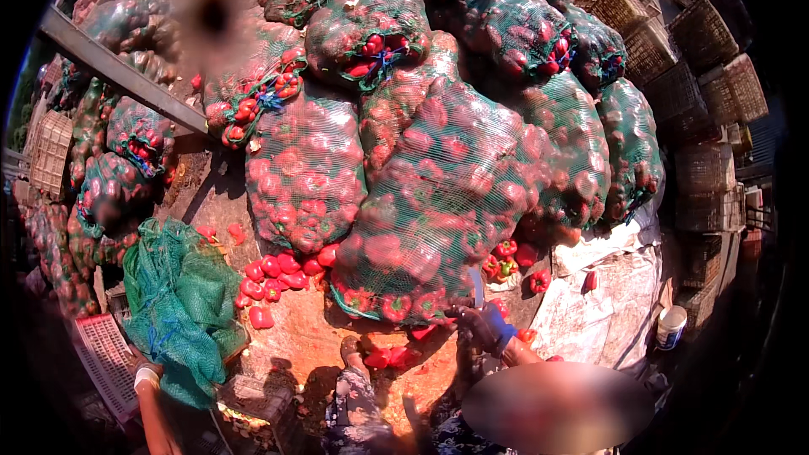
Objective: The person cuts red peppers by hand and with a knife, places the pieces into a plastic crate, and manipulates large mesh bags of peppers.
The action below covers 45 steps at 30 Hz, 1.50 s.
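Observation:
A large green mesh sack of red bell peppers [438, 194] lies in front of me, its lower end toward my feet. My right hand [482, 327], in a dark glove with a blue cuff, is closed at that sack's lower right edge. A pale blue-grey strip [477, 285] stands just above it; its kind is unclear. At the far left, my left hand [145, 364], a white band at its wrist, is at the edge of a heap of green mesh netting [181, 312], fingers apart. Loose red bell peppers [274, 274] lie left of the sack.
More filled sacks [366, 34] stand behind. Stacked crates [704, 101] line the right side. A pale crate [105, 362] is beside the netting. A white sheet [602, 303] and a white tub [672, 326] lie to the right. A metal beam [126, 72] crosses at upper left.

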### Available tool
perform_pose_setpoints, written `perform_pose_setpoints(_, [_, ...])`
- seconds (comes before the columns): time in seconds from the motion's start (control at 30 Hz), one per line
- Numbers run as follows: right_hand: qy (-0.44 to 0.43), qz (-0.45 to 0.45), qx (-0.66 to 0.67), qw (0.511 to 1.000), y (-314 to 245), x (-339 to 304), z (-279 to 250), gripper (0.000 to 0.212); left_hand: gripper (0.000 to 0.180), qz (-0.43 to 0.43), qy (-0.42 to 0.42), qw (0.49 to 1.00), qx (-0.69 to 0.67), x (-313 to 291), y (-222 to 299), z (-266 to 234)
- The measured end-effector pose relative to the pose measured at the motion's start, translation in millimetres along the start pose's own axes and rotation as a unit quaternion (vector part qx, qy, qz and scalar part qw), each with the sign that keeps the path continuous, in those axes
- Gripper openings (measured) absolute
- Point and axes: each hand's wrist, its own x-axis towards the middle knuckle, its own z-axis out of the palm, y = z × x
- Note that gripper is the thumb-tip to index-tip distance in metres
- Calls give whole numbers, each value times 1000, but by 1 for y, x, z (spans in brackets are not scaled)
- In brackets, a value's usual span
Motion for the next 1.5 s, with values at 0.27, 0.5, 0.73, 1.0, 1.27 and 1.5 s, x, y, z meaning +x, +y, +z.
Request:
perform_pose_setpoints(0.27, [126,-120,30,984,-113,61,-183,31,67,541,112,833,16,-254,358,-134])
perform_pose_setpoints(0.5, [289,-337,-30,896,-238,222,-277,28,51,765,303,552,-138,-541,684,-240])
perform_pose_setpoints(0.73, [314,-353,-253,844,-300,332,-399,36,39,741,250,616,-95,-671,813,-289])
perform_pose_setpoints(1.0, [136,-155,-386,899,-322,363,-428,36,54,704,210,678,-2,-680,854,-289])
perform_pose_setpoints(1.27, [107,-150,-595,782,-351,328,-413,36,54,703,173,684,93,-700,842,-305])
perform_pose_setpoints(1.5, [77,-190,-618,758,-329,293,-397,33,44,756,232,603,104,-679,763,-254])
